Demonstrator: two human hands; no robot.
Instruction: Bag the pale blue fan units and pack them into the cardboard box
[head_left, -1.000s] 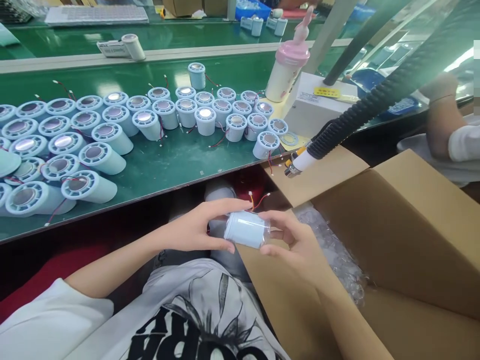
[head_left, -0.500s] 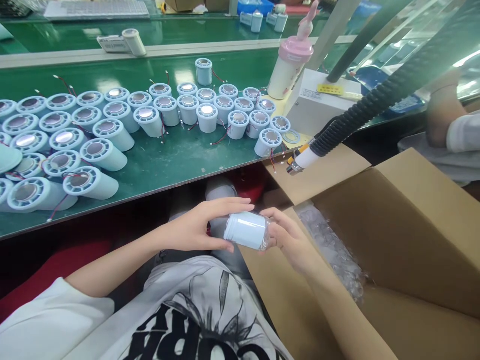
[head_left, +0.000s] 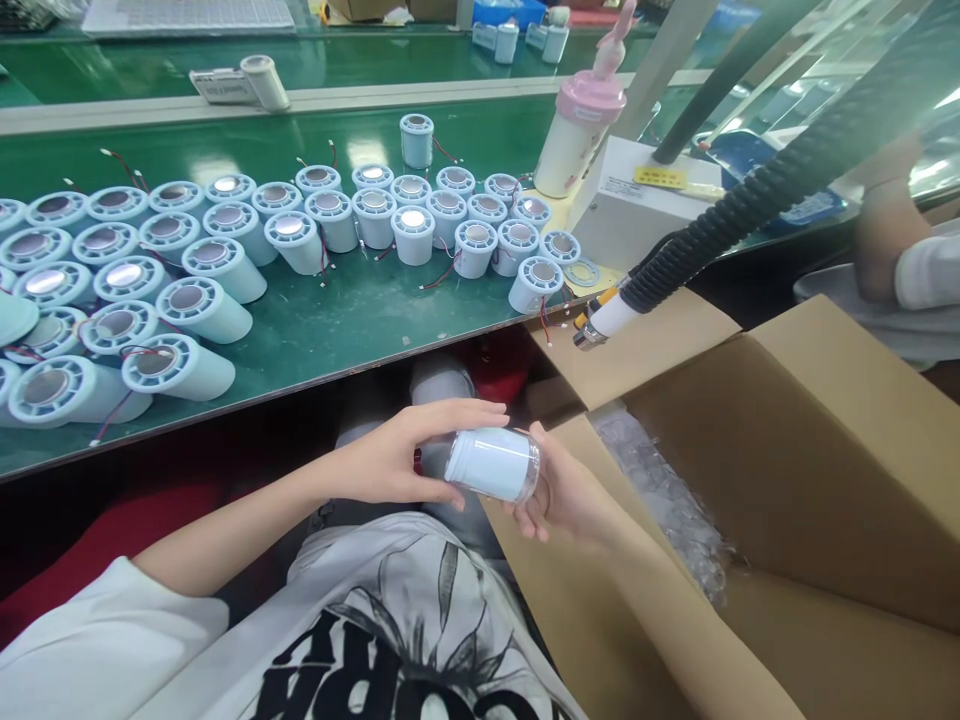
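We look down from head height, close over the grip of both hands, facing the counter (head_left: 360, 320) beyond it.

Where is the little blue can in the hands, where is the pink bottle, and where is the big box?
pale blue cylinder (head_left: 491, 463), head view, on its curved side.
pink-capped bottle (head_left: 571, 150), head view, on its cream body.
cardboard box (head_left: 810, 450), head view, on its inner back wall.

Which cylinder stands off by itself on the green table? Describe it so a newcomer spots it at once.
Start at the green table and find the pink-capped bottle. Left of the bottle, behind the back row of the pale blue cylinders, stands the lone cylinder. It alone stands upright apart from the cluster, touching none.
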